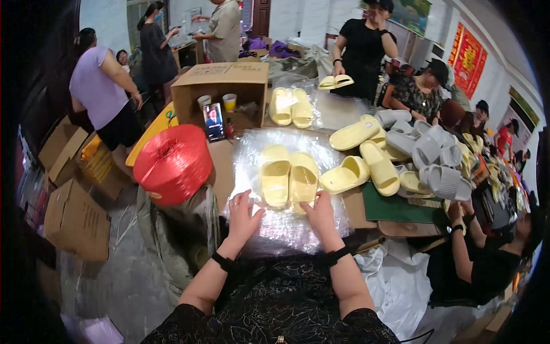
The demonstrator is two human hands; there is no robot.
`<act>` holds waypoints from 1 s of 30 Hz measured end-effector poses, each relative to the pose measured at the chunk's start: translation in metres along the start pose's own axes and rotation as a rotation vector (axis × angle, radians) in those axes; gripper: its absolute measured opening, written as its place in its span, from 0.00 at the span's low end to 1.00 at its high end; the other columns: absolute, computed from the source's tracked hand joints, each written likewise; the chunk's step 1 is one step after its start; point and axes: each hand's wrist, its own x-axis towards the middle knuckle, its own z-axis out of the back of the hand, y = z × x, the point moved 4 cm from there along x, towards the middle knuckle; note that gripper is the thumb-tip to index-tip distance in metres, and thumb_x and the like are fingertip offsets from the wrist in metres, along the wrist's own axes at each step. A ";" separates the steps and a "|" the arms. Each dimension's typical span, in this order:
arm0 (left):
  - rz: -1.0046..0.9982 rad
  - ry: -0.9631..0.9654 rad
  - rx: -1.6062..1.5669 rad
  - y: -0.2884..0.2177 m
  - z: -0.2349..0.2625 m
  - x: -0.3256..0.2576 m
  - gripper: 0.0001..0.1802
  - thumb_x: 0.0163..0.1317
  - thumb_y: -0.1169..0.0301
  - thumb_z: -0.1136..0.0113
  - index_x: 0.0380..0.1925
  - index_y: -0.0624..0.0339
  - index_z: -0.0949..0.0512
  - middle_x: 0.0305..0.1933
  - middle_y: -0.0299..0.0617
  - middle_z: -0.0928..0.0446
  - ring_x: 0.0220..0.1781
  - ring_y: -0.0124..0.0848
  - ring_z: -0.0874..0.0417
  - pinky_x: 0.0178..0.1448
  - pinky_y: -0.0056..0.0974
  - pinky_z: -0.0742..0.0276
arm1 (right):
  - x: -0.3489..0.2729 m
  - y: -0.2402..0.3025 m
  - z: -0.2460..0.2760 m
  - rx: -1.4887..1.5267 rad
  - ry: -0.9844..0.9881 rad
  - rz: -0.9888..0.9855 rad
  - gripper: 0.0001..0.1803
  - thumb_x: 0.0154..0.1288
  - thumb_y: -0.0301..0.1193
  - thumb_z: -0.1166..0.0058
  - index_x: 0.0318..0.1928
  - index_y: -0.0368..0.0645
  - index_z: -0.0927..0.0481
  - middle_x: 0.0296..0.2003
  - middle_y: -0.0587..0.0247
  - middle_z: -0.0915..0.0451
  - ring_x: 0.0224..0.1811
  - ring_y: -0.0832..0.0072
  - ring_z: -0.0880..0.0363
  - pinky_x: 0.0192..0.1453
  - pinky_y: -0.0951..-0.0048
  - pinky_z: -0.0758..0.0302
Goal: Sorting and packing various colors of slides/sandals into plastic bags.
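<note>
A pair of pale yellow slippers, the left slipper (275,175) and the right slipper (303,178), lies side by side in front of me, apparently inside a clear plastic bag. Beneath them is a shiny stack of clear plastic bags (269,232). My left hand (244,216) rests on the plastic just left of the slippers' near ends, its fingers spread and thumb apart. At the near end of the right slipper my right hand (321,214) touches the plastic, with its thumb and fingers apart. Neither hand visibly grips anything.
A large red roll of plastic twine (172,164) stands at the left. Behind it, an open cardboard box (220,77) holds cups and a phone (213,121). Grey slippers (427,146) and yellow ones are heaped at the right. Another yellow pair (291,107) lies farther back. Co-workers surround the table.
</note>
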 end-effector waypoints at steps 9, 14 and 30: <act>0.129 0.084 0.357 -0.003 0.007 0.026 0.33 0.44 0.55 0.30 0.45 0.69 0.25 0.40 0.58 0.25 0.50 0.56 0.30 0.58 0.52 0.34 | 0.017 -0.014 -0.006 -0.069 0.049 0.046 0.39 0.54 0.39 0.32 0.60 0.28 0.34 0.53 0.37 0.28 0.57 0.45 0.28 0.60 0.56 0.29; 0.232 0.302 0.136 0.004 -0.004 0.035 0.28 0.44 0.56 0.30 0.43 0.64 0.20 0.28 0.51 0.21 0.33 0.47 0.21 0.42 0.44 0.25 | 0.023 -0.017 -0.006 0.064 0.227 0.021 0.35 0.50 0.37 0.31 0.54 0.28 0.28 0.42 0.44 0.21 0.43 0.51 0.19 0.49 0.60 0.23; 0.707 0.057 -0.941 -0.026 -0.005 0.001 0.39 0.54 0.74 0.32 0.64 0.71 0.40 0.47 0.49 0.21 0.43 0.34 0.17 0.44 0.36 0.20 | -0.005 -0.018 0.012 0.557 0.430 -0.287 0.37 0.53 0.27 0.31 0.61 0.24 0.33 0.25 0.68 0.24 0.20 0.82 0.27 0.22 0.79 0.32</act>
